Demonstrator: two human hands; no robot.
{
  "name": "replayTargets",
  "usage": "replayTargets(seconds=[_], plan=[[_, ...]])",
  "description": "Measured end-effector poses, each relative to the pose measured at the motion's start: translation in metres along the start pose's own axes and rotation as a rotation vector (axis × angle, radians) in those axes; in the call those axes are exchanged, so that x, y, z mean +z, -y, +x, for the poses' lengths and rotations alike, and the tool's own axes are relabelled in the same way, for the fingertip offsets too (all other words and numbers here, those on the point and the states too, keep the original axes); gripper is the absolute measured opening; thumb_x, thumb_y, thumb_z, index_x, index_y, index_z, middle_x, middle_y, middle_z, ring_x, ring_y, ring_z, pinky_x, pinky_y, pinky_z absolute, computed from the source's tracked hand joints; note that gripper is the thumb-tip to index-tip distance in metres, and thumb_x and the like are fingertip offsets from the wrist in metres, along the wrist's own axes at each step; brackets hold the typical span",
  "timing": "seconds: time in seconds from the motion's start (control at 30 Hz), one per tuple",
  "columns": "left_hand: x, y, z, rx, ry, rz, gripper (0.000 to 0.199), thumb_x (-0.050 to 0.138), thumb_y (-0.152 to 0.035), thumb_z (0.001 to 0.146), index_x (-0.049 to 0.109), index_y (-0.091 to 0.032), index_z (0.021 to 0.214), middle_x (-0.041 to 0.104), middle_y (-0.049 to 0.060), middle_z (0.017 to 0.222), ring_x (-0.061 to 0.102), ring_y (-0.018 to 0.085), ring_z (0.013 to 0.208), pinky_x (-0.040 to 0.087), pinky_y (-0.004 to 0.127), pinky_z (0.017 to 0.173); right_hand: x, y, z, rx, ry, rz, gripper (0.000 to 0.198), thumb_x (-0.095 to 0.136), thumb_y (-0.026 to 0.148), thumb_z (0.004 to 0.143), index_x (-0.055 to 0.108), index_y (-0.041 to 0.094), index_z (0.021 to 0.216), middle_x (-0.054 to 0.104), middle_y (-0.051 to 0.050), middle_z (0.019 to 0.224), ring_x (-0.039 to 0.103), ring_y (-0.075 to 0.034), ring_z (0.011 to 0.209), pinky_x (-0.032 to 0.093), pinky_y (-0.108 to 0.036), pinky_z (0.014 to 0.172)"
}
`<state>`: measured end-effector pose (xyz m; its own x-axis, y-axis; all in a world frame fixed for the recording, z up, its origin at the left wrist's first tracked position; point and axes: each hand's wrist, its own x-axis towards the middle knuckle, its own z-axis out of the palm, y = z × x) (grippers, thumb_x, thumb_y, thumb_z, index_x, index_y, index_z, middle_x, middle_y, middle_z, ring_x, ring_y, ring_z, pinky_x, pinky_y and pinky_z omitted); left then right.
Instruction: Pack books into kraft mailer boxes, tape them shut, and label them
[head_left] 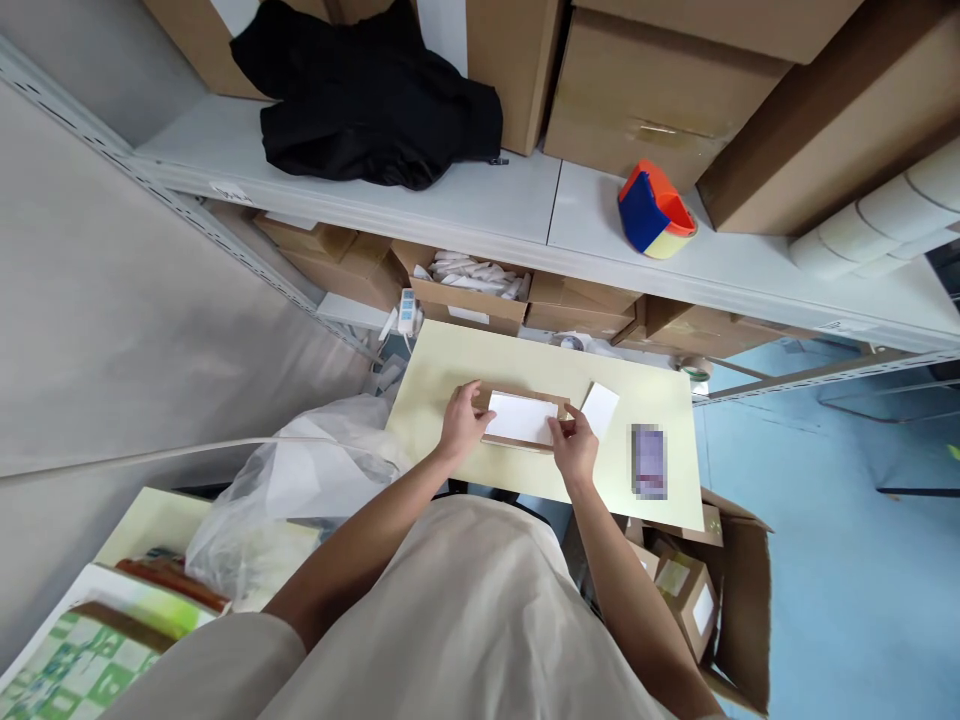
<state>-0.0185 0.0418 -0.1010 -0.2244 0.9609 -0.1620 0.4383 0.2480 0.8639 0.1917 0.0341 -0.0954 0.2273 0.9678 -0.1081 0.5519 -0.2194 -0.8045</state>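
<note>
A narrow brown cardboard box (517, 443) lies on the pale yellow table (480, 350). On its top is a white rectangular label (521, 416); I cannot tell whether it is stuck down. My left hand (463, 422) is closed round the box's left end, its thumb at the label's left edge. The right end is between the bent fingers and thumb of my right hand (574, 446), with the thumb touching the label's lower right corner. Just beyond that hand lies a white slip of paper (601, 408). A blurred-out purple rectangular object (649, 462) rests farther right.
Behind the table, a grey shelf (510, 205) carries large cartons, black clothing (375, 100) and an orange-and-blue tape dispenser (654, 210). An open carton (750, 600) holding smaller boxes stands at the lower right. Clear plastic bags (300, 480) bulge at the left.
</note>
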Motion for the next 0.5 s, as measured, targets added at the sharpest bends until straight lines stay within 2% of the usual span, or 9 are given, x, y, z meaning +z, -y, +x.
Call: replayTargets(seconds=[0.13,0.23,0.3,0.4,0.5], plan=[[0.007,-0.003,0.010,0.050,0.010,0.196,0.046,0.066,-0.012,0.075,0.050,-0.018,0.117,0.057,0.010,0.115,0.063,0.013,0.068,0.052,0.033,0.077,0.013,-0.005,0.011,-0.101,-0.036,-0.251,0.041,0.048,0.042,0.084,0.056,0.018,0.116,0.068,-0.004,0.076,0.061,-0.020,0.069,0.043,-0.030,0.065],[0.012,-0.005,0.011,0.122,0.022,0.355,0.048,0.061,-0.011,0.078,0.046,-0.019,0.122,0.057,0.010,0.117,0.064,0.020,0.089,0.050,0.034,0.082,0.023,-0.010,0.011,-0.210,-0.080,-0.422,0.034,0.045,0.035,0.086,0.057,0.018,0.113,0.067,-0.005,0.075,0.059,-0.020,0.073,0.041,-0.030,0.068],[0.012,-0.006,0.011,0.173,0.002,0.449,0.051,0.062,-0.012,0.077,0.045,-0.020,0.125,0.057,0.011,0.116,0.059,0.025,0.105,0.047,0.037,0.087,0.027,-0.013,0.010,-0.288,-0.104,-0.517,0.033,0.044,0.031,0.087,0.058,0.018,0.113,0.066,-0.007,0.076,0.059,-0.022,0.078,0.040,-0.032,0.071],[0.006,-0.007,0.011,0.253,-0.022,0.522,0.050,0.061,-0.015,0.078,0.048,-0.019,0.126,0.057,0.012,0.117,0.052,0.029,0.114,0.044,0.040,0.092,0.027,-0.015,0.007,-0.346,-0.143,-0.613,0.038,0.043,0.031,0.088,0.056,0.016,0.121,0.065,-0.013,0.092,0.056,-0.026,0.089,0.039,-0.036,0.077],[-0.003,-0.006,0.006,0.422,0.074,0.560,0.040,0.048,-0.013,0.085,0.054,-0.022,0.123,0.056,0.012,0.125,0.049,0.027,0.118,0.041,0.043,0.096,0.022,-0.014,0.001,-0.349,-0.175,-0.655,0.043,0.039,0.033,0.091,0.052,0.019,0.129,0.058,-0.017,0.117,0.052,-0.029,0.102,0.039,-0.041,0.083]])
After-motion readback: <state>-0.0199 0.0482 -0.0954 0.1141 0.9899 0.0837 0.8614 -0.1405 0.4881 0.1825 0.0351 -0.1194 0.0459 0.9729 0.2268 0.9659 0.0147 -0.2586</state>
